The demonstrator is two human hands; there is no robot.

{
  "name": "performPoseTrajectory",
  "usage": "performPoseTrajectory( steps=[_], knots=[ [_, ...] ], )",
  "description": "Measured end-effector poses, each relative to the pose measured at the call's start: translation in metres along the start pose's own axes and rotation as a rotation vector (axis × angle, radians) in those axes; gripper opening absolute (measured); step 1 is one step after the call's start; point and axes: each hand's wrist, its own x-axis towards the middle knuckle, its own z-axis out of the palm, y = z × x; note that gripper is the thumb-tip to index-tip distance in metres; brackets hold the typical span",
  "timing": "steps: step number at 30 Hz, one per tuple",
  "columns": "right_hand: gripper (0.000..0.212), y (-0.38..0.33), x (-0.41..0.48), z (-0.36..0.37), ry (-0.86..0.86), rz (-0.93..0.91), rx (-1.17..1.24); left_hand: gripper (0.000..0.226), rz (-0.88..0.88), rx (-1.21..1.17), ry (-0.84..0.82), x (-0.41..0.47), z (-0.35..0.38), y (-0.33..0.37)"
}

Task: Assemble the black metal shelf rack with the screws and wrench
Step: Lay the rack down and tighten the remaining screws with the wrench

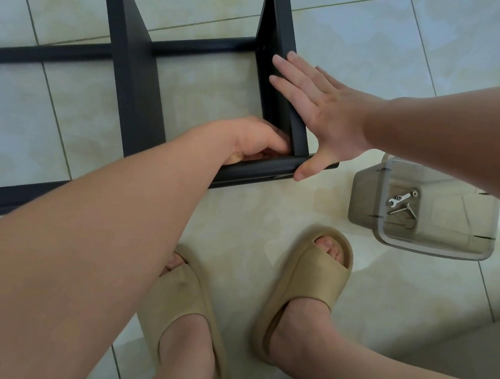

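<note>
- Task's thing: the black rack (137, 90) lies on its side on the tiled floor (373, 49), its near rail (256, 169) just beyond my sandals (311, 272).
- My right hand (317, 111) lies flat with straight fingers on the outer face of the end panel (273, 26), thumb on the rail's end.
- My left hand (255, 143) is curled into the inner corner where panel meets rail. I cannot tell whether its fingers pinch a screw or only brace the joint.
- Risk, as I judge it: if the flat palm slides, the panel may tilt off the rail and the holes lose alignment. Any small fastener at the hidden corner could then drop and roll across the tiles.
- Risk: the curled fingers sit in a closing corner and could be nipped if the panel shifts inward.
- Edges and room: the wrench (399, 198) and spare screws (404, 209) lie in the clear tub (417, 247), near the right forearm. Reaching it means freeing the bracing hand. Open tile lies right of the panel, and the left side is crowded by crossbars.
</note>
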Motion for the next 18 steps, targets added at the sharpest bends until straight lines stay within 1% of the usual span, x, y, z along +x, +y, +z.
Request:
performPoseTrajectory(
  steps=[11,14,16,18],
  knots=[
    [0.150,0.0007,0.0005,0.0010,0.011,-0.006,-0.005,0.021,-0.007,-0.037,-0.018,-0.0050,0.0022,0.0028],
    [0.150,0.0014,0.0006,0.0018,0.016,-0.008,-0.007,0.018,-0.035,-0.017,0.049,-0.0036,0.0038,0.0043],
    [0.149,0.0019,0.0009,0.0020,0.016,-0.009,-0.007,0.027,-0.059,0.025,0.088,-0.0040,0.0049,0.0051],
    [0.150,0.0020,0.0010,0.0022,0.017,-0.008,-0.006,0.032,-0.046,0.085,0.094,-0.0049,0.0052,0.0050]
  ],
)
